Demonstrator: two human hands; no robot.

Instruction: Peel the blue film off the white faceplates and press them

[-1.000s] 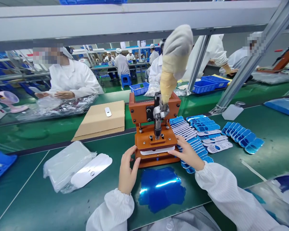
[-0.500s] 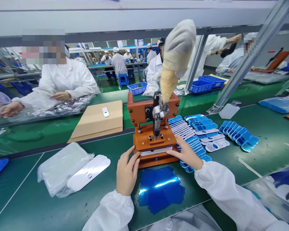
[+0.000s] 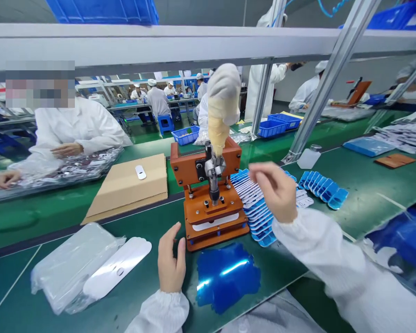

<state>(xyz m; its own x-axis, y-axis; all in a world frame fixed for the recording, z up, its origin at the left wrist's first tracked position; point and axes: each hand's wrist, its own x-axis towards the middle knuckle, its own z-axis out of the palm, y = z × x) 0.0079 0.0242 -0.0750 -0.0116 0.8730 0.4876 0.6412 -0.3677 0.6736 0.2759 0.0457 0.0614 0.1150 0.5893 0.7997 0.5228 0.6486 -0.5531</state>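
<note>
An orange-brown hand press (image 3: pixel 213 210) stands on the green bench, its lever handle (image 3: pixel 223 104) upright and wrapped in pale cloth and tape. A white flat piece (image 3: pixel 215 223) lies between its plates. At the press's left front corner is my left hand (image 3: pixel 172 266), open, thumb and fingers apart, apparently not touching it. My right hand (image 3: pixel 276 192) is raised to the right of the press, fingers loosely bent, with nothing visible in it. Below that hand lie stacked blue-filmed pieces (image 3: pixel 261 215). A glossy blue sheet (image 3: pixel 227 277) rests in front of the press.
To the left lie a plastic-wrapped stack (image 3: pixel 74 263) and a white panel with rounded ends (image 3: pixel 119 266). Cardboard (image 3: pixel 128 189) bears a small white piece. More blue-filmed pieces (image 3: pixel 324 187) and a bottle (image 3: pixel 308 158) are at right. A metal post (image 3: pixel 322 88) rises behind; co-workers sit across.
My right hand has left the press's front edge and risen up and to the right. My left hand has drawn slightly away from the press. The camera view has shifted.
</note>
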